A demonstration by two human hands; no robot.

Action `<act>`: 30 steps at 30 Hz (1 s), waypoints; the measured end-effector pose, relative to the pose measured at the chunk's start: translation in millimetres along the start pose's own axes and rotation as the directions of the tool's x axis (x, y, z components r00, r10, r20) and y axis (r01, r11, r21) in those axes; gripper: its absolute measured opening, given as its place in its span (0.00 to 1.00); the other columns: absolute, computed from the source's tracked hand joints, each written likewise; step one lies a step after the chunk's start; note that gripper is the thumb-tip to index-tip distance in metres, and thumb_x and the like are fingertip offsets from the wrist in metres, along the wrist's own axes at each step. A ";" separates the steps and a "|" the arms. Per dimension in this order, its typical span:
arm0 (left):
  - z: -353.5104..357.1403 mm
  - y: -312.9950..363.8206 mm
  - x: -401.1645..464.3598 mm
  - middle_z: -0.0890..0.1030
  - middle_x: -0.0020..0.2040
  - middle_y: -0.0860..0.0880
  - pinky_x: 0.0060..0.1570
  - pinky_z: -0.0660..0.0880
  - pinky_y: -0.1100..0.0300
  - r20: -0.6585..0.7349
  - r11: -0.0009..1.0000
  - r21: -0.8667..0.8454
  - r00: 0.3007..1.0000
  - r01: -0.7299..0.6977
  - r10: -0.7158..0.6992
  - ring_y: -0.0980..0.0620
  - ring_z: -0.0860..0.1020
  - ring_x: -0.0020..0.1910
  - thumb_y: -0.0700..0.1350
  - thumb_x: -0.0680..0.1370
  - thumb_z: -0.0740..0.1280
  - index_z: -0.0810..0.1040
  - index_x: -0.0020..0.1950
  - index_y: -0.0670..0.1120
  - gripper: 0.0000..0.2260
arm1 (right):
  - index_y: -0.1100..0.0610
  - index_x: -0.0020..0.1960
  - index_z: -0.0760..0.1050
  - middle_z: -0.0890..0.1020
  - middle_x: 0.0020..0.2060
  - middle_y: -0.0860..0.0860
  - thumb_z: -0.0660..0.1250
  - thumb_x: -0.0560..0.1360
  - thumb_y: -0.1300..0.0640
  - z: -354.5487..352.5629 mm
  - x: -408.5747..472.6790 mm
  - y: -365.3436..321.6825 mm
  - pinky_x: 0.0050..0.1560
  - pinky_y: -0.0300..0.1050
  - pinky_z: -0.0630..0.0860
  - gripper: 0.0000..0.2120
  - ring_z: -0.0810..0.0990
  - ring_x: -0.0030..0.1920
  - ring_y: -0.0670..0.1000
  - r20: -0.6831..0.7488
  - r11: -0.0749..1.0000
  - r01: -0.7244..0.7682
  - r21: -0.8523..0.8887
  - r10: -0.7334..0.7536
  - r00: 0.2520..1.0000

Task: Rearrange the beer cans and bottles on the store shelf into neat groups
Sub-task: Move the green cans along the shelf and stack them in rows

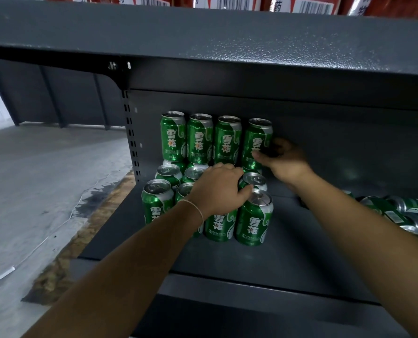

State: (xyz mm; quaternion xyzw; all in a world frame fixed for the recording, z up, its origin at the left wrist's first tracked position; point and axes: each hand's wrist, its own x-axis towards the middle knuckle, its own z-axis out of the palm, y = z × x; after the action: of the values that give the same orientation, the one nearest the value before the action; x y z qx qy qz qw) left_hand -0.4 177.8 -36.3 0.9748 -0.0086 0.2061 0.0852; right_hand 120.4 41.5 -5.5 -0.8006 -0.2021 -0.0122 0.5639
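Several green beer cans stand grouped at the left of the dark grey shelf (300, 252). A top row of stacked cans (200, 140) lines the back wall. My right hand (286, 162) holds the rightmost stacked can (255, 139), thumb on its front and fingers round its right side. My left hand (219, 186) rests over the top of a can in the lower layer, hiding it, with the thumb beside the front right can (254, 220). More green cans (403, 213) lie on their sides at the far right.
The shelf above (203, 32) overhangs close over the cans and carries red packages (227, 2). A slotted upright (131, 135) bounds the shelf's left side. Beyond it lies a grey concrete floor (32, 179) with a stain.
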 end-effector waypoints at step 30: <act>51.6 141.3 40.1 0.75 0.61 0.40 0.60 0.72 0.49 0.263 0.983 -0.183 0.962 -0.030 0.079 0.39 0.73 0.60 0.40 0.75 0.59 0.69 0.65 0.41 0.18 | 0.59 0.69 0.73 0.78 0.65 0.58 0.70 0.72 0.63 -149.9 -41.7 108.8 0.68 0.42 0.66 0.25 0.74 0.67 0.58 0.068 0.715 0.063 -0.697 -0.021 0.997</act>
State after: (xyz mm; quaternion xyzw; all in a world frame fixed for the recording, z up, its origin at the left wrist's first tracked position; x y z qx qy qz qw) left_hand 49.5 30.5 -43.6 0.9817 -0.0652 0.0723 0.1637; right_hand 150.0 -138.2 -59.0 -0.9494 -0.2162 -0.0782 0.2141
